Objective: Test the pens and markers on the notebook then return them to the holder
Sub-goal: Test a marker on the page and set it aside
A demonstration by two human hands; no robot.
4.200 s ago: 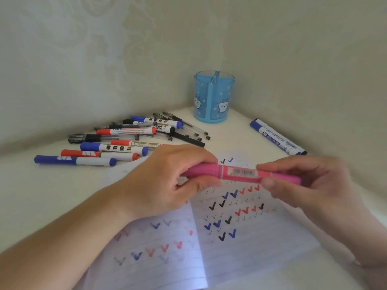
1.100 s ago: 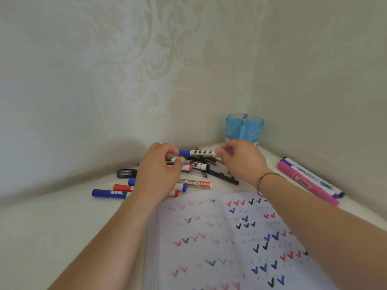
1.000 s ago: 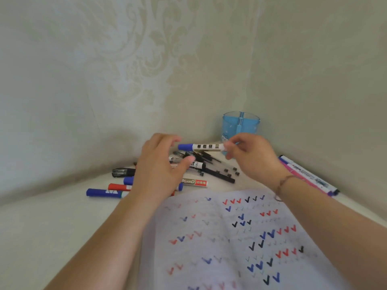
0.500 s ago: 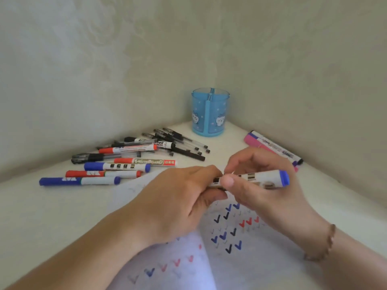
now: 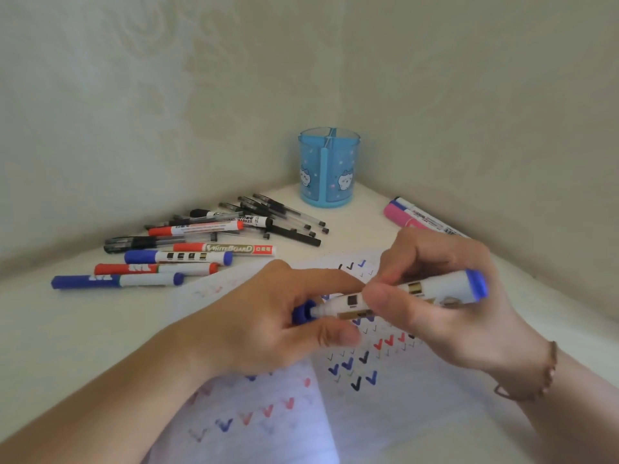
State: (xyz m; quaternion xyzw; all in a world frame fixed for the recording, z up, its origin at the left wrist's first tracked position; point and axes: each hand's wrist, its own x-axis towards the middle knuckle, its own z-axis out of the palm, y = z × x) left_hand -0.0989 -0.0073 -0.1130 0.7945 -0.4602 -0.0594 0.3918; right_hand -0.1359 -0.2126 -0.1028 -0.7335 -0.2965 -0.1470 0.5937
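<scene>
Both my hands hold a white marker with blue ends [image 5: 442,289] level above the open notebook [image 5: 385,406], whose pages carry rows of red, blue and black ticks. My left hand [image 5: 268,323] grips its blue cap [image 5: 303,311] at the left end. My right hand [image 5: 445,306] grips the white barrel. A small gap shows between cap and barrel. The blue see-through holder [image 5: 328,169] stands in the far corner with nothing visible in it. A pile of pens and markers [image 5: 201,242] lies at the back left.
A pink marker [image 5: 403,219] and a white-and-blue marker [image 5: 428,217] lie side by side along the right wall. Walls close off the white table [image 5: 50,329] at the back and right. A bracelet hangs on my right wrist.
The pink marker was laid by the right wall and my right hand took a blue-capped marker from the pile. Since half a second ago the cap has slid slightly off the barrel.
</scene>
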